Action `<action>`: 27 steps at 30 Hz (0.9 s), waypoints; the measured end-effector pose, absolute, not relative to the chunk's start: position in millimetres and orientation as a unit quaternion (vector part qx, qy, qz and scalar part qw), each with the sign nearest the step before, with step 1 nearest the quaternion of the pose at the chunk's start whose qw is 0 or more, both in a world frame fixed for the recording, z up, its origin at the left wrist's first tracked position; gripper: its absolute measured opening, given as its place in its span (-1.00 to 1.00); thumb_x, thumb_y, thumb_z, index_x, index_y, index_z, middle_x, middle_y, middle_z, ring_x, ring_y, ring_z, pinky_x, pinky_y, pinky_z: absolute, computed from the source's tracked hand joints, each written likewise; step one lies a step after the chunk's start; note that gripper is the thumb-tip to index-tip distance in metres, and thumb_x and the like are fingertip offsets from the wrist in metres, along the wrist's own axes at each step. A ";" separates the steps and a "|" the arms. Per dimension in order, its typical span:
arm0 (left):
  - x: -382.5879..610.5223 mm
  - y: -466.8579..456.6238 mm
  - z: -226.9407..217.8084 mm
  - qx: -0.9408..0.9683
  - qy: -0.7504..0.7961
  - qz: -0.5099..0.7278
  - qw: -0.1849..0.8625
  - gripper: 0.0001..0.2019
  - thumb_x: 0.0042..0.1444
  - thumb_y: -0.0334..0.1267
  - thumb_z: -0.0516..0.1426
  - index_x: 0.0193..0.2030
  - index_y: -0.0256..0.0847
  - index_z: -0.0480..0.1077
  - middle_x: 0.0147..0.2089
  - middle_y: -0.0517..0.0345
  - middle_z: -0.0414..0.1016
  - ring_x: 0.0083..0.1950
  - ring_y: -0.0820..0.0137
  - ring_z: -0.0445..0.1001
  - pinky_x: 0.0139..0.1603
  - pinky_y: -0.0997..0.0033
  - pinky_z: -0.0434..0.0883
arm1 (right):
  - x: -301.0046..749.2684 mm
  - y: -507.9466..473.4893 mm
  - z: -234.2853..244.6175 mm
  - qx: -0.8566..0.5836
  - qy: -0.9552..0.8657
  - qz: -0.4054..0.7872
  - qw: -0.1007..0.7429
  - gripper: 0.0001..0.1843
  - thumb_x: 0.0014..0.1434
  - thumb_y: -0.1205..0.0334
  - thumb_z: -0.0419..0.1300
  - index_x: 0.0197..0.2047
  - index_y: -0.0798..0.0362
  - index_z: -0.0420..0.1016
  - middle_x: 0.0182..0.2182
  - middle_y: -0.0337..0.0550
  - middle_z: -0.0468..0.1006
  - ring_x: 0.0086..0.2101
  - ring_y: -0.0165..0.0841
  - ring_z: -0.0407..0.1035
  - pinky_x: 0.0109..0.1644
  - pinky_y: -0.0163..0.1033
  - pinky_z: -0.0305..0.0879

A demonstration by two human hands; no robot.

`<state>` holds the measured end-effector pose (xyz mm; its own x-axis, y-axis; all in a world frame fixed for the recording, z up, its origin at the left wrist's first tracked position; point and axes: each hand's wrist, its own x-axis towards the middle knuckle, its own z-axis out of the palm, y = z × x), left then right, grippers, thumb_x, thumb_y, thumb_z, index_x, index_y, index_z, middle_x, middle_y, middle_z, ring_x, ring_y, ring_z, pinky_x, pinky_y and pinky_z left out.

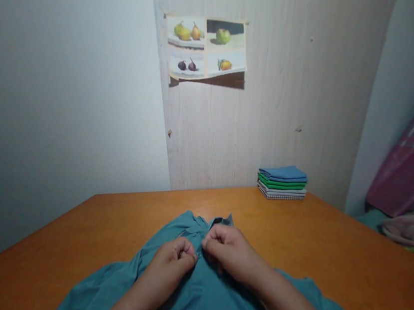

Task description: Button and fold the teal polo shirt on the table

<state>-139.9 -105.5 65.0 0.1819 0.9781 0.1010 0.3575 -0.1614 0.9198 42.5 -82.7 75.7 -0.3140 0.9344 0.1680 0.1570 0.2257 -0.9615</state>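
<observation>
We pinch the teal garment (205, 295) in the fingers of the left hand (173, 259) and right hand (231, 251); it lies rumpled on the tabletop (49, 241). Caution: uneven pull between both pinches could make the garment slip or crease.

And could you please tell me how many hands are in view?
2: the bare left hand and, farther right, the bare right hand, both at the teal cloth garment.

garment (207, 301): teal | tabletop (68, 238): orange | cloth stack (282, 182): blue, green, pale grey, checked
</observation>
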 end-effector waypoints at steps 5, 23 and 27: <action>-142.3 -107.0 68.9 0.619 0.506 0.404 0.444 -0.91 0.02 -0.25 0.12 -0.42 -0.21 0.30 -0.53 0.35 0.13 -0.50 0.53 0.06 -0.48 0.54 0.04 | 40.9 -82.5 65.5 -0.440 -0.711 0.427 0.346 -0.94 0.01 0.34 0.14 -0.45 0.07 0.43 -0.64 -0.36 0.33 -0.62 -0.52 0.20 -0.60 -0.43 0.05; -138.7 -113.3 74.2 0.598 0.485 0.412 0.487 -0.86 0.01 -0.23 0.16 -0.37 -0.21 0.29 -0.51 0.35 0.16 -0.49 0.54 0.08 -0.47 0.52 0.00 | 38.6 -80.9 61.5 -0.406 -0.619 0.573 0.351 -0.91 -0.06 0.31 0.24 -0.41 0.09 0.43 -0.63 -0.39 0.40 -0.70 -0.55 0.24 -0.65 -0.45 0.09; -138.7 -114.0 75.5 0.592 0.477 0.412 0.503 -0.85 0.02 -0.22 0.16 -0.35 -0.21 0.27 -0.49 0.36 0.17 -0.48 0.54 0.09 -0.46 0.52 0.03 | 39.8 -83.2 65.2 -0.408 -0.612 0.586 0.341 -0.91 -0.07 0.31 0.26 -0.43 0.10 0.42 -0.61 -0.37 0.44 -0.70 -0.57 0.24 -0.65 -0.46 0.08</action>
<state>-138.7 -114.0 75.5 0.2063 0.9784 0.0087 0.1506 -0.0406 0.9878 39.8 -83.2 65.2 -0.4343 0.8987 -0.0618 0.1004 -0.0199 -0.9948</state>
